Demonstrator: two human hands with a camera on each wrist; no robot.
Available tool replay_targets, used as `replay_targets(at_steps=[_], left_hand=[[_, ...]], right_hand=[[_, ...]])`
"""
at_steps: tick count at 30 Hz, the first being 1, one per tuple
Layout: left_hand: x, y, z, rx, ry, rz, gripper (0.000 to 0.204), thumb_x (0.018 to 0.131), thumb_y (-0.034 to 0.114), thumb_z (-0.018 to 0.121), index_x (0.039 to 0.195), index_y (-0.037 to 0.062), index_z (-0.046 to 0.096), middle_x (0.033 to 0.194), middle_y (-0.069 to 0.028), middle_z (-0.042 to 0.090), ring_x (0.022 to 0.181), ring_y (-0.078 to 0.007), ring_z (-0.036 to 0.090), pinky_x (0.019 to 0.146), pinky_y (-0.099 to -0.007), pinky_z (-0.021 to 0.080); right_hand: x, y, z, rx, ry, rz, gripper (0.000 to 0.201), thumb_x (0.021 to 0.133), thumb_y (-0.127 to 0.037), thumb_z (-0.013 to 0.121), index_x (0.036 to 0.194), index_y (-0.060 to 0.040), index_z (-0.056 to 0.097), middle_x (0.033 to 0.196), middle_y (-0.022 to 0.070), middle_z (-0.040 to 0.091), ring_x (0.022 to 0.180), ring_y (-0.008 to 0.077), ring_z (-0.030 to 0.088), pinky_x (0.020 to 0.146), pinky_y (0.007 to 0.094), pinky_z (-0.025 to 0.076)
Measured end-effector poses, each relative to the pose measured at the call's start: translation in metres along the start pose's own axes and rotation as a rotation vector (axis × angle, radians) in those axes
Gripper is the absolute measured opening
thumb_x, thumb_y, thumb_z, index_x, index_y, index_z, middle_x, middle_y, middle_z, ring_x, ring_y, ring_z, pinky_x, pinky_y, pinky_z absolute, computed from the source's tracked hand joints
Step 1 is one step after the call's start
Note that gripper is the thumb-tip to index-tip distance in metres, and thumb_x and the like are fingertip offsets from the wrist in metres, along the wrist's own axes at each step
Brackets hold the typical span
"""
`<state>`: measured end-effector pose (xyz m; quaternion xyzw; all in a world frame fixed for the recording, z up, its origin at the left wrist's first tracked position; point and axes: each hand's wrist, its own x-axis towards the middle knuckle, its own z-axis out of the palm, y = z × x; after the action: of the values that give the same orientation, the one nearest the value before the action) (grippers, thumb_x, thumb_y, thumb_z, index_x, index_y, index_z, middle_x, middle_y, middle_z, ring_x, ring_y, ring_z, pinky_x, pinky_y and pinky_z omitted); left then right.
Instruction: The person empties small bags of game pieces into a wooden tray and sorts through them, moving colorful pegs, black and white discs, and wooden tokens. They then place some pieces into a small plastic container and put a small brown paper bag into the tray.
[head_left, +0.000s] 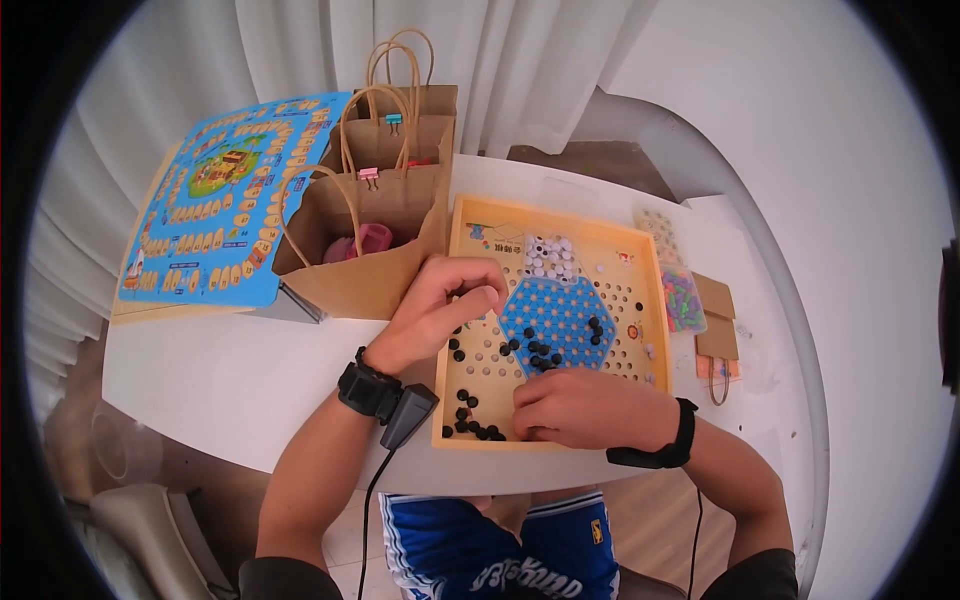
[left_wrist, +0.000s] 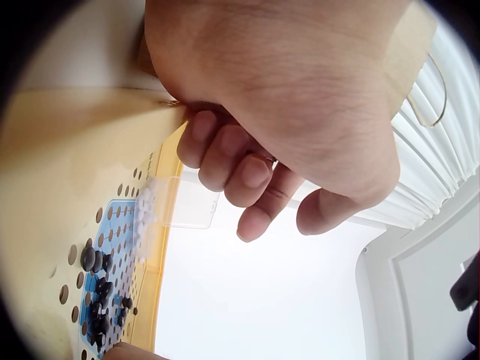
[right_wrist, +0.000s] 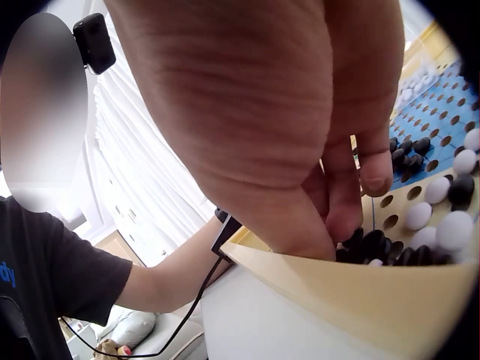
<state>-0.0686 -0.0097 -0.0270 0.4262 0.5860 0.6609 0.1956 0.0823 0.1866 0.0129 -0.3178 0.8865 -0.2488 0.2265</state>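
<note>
A shallow wooden game tray (head_left: 460,215) holds a holed board with a blue hexagon (head_left: 570,318) in its middle. Black beads (head_left: 540,352) sit on the hexagon, and more black beads (head_left: 480,430) lie along the near rim. My left hand (head_left: 445,305) hovers by the tray's left side; in the left wrist view its fingers (left_wrist: 251,176) hang loosely curled with nothing between them. My right hand (head_left: 600,410) reaches down inside the near rim. Its fingers (right_wrist: 345,199) meet black beads there beside white beads (right_wrist: 454,229); the thumb tip is hidden, and I cannot tell whether it pinches one.
White beads fill a clear box (head_left: 550,258) at the tray's far side. Brown paper bags (head_left: 360,285) and a blue printed game board (head_left: 225,200) stand to the left. At the right are a clear box of coloured pieces (head_left: 683,300) and a small paper bag (head_left: 715,318).
</note>
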Motion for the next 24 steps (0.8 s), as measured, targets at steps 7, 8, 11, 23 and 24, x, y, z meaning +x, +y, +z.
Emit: replay_targets(at_steps=[7, 8, 11, 23, 24], left_hand=[[0.0, -0.003, 0.0, -0.008, -0.004, 0.0, 0.025, 0.091, 0.022, 0.056, 0.082, -0.001, 0.061, 0.076, -0.002, 0.061, 0.07, -0.0107, 0.048, 0.065, -0.0276, 0.036], [0.0, -0.003, -0.001, -0.008, -0.003, 0.002, 0.025, 0.091, 0.022, 0.056, 0.082, -0.001, 0.061, 0.076, -0.002, 0.061, 0.07, -0.0107, 0.048, 0.065, -0.0276, 0.036], [-0.001, -0.004, -0.002, -0.001, -0.017, -0.008, 0.024, 0.091, 0.021, 0.056, 0.083, -0.001, 0.061, 0.076, -0.0017, 0.061, 0.07, -0.01, 0.048, 0.064, -0.0272, 0.035], [0.0, -0.006, -0.002, -0.06, -0.024, 0.034, 0.024, 0.097, 0.018, 0.06, 0.086, -0.0033, 0.062, 0.076, -0.0025, 0.062, 0.068, -0.007, 0.051, 0.063, -0.0257, 0.038], [0.0, -0.004, -0.001, -0.045, -0.016, 0.021, 0.023, 0.094, 0.019, 0.058, 0.084, -0.002, 0.061, 0.076, -0.0021, 0.061, 0.068, -0.0082, 0.049, 0.062, -0.0265, 0.037]], right_hand=[[0.001, 0.013, 0.002, -0.152, 0.156, -0.043, 0.006, 0.09, -0.008, 0.066, 0.095, -0.0054, 0.066, 0.099, 0.0092, 0.062, 0.095, 0.0307, 0.068, 0.078, 0.0401, 0.057], [0.002, 0.014, 0.0, -0.16, 0.158, -0.038, 0.006, 0.091, -0.008, 0.066, 0.096, -0.0051, 0.065, 0.099, 0.0093, 0.062, 0.095, 0.0311, 0.067, 0.078, 0.04, 0.057], [0.002, 0.016, 0.0, -0.208, 0.239, -0.035, 0.006, 0.092, -0.01, 0.066, 0.094, -0.0048, 0.064, 0.098, 0.0096, 0.062, 0.092, 0.0308, 0.068, 0.078, 0.0408, 0.057], [-0.032, 0.015, -0.019, -0.023, 0.181, 0.132, 0.01, 0.094, -0.014, 0.071, 0.1, -0.007, 0.069, 0.096, 0.0083, 0.065, 0.084, 0.0316, 0.068, 0.073, 0.0404, 0.055], [-0.033, 0.014, -0.015, -0.023, 0.182, 0.133, 0.01, 0.094, -0.014, 0.071, 0.1, -0.007, 0.069, 0.096, 0.0083, 0.065, 0.084, 0.0316, 0.068, 0.073, 0.0404, 0.055]])
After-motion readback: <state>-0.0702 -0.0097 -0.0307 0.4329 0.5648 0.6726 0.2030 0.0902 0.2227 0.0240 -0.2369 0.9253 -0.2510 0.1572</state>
